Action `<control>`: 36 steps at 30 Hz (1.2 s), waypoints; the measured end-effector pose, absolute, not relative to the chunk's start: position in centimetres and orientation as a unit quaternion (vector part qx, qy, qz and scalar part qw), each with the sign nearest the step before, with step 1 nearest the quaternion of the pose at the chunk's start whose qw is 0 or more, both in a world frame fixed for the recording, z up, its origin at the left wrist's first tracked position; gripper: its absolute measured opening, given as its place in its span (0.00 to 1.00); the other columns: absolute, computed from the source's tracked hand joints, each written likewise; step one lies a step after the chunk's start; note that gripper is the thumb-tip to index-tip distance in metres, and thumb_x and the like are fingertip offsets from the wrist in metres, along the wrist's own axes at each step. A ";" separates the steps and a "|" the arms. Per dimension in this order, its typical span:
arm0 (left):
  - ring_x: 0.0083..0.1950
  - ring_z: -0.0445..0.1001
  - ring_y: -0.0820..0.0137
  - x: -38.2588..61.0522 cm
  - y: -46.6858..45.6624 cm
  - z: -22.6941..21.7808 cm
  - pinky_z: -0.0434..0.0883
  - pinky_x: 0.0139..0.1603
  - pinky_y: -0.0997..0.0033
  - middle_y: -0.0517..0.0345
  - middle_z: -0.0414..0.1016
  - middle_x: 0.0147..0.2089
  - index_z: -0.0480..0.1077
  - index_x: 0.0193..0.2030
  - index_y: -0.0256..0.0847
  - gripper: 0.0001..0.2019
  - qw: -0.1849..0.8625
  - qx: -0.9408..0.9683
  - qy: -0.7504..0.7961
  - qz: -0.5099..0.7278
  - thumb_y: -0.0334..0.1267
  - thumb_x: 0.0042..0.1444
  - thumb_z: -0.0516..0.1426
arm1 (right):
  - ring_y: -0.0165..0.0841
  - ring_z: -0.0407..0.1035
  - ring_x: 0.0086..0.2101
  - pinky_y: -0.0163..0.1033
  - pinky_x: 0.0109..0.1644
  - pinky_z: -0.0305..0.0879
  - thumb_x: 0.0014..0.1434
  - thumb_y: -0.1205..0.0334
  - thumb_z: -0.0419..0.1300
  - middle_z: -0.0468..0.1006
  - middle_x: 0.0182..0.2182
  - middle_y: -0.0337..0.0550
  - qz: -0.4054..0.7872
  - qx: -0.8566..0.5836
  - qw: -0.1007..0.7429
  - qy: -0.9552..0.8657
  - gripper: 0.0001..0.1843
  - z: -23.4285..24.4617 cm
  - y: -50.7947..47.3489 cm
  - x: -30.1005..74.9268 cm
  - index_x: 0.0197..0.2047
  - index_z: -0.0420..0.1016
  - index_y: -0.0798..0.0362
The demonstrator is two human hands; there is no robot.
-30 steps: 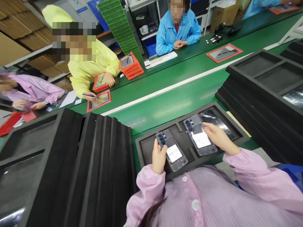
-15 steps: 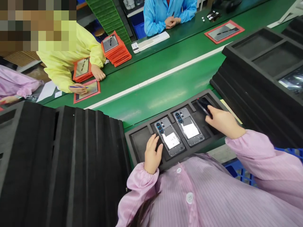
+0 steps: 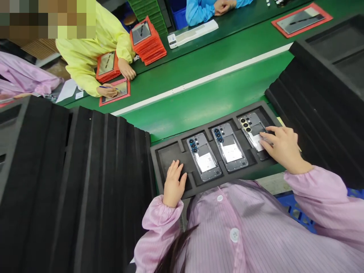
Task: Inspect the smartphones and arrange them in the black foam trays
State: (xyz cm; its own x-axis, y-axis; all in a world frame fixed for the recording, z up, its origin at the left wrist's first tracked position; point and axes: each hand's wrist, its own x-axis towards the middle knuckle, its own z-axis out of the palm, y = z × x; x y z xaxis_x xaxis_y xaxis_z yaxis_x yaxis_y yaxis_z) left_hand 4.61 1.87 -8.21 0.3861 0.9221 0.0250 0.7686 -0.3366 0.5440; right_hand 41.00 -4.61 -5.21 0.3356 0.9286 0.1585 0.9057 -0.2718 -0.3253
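Taking Hold by the Long Edges

Your right hand has its thumb and fingertips on the outer long edge of the right phone, which lies back up in the foam tray; whether those fingers grip it or merely touch it, I cannot tell. Your left hand is released, its fingers spread over the tray's left end, holding nothing. The middle phone and left phone also lie back up, side by side.

Expect each phone to feel fairly light, stiff and rather slippery. Pinch the long edges between thumb and fingers, clear of the round camera lenses, which are probably easy to mark. The white label looks flat and smooth and offers little to grab.

The tray is matte black, square-cut and notched, and likely gives under pressure. Ridged black layers make up the left stack and right stack; the green bench beyond is smooth and glossy. Your pink sleeves gather softly at the cuffs.
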 end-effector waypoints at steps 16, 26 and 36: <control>0.59 0.66 0.58 4.3 2.2 -6.9 0.63 0.60 0.58 0.51 0.72 0.54 0.72 0.43 0.42 0.22 0.266 0.718 0.624 0.157 0.55 0.50 0.49 | 0.37 0.71 0.38 0.44 0.44 0.67 0.53 0.53 0.50 0.76 0.39 0.47 0.218 -0.843 0.368 -0.328 0.20 -7.3 -6.9 45.8 0.43 0.72 0.56; 0.54 0.70 0.55 6.0 2.3 -6.1 0.69 0.54 0.55 0.45 0.74 0.50 0.72 0.42 0.39 0.25 0.198 0.733 0.639 0.123 0.56 0.51 0.47 | 0.41 0.68 0.36 0.45 0.39 0.66 0.48 0.56 0.54 0.74 0.38 0.49 0.183 -0.856 0.272 -0.399 0.18 -6.9 -6.3 46.0 0.41 0.71 0.54; 0.56 0.66 0.55 7.2 1.9 -7.9 0.65 0.54 0.52 0.43 0.71 0.50 0.70 0.45 0.38 0.17 0.112 0.817 0.546 0.147 0.44 0.59 0.47 | 0.44 0.68 0.38 0.45 0.39 0.66 0.52 0.58 0.50 0.71 0.35 0.52 0.132 -0.879 0.160 -0.430 0.13 -6.5 -5.2 45.4 0.39 0.65 0.55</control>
State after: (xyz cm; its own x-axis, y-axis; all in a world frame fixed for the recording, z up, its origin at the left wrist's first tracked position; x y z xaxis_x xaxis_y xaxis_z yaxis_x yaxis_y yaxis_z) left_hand 7.18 1.95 -7.94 0.3596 0.9255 0.1189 0.8597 -0.3782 0.3433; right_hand 45.37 -5.15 -6.52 0.5961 0.7973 -0.0948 0.7128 -0.5799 -0.3946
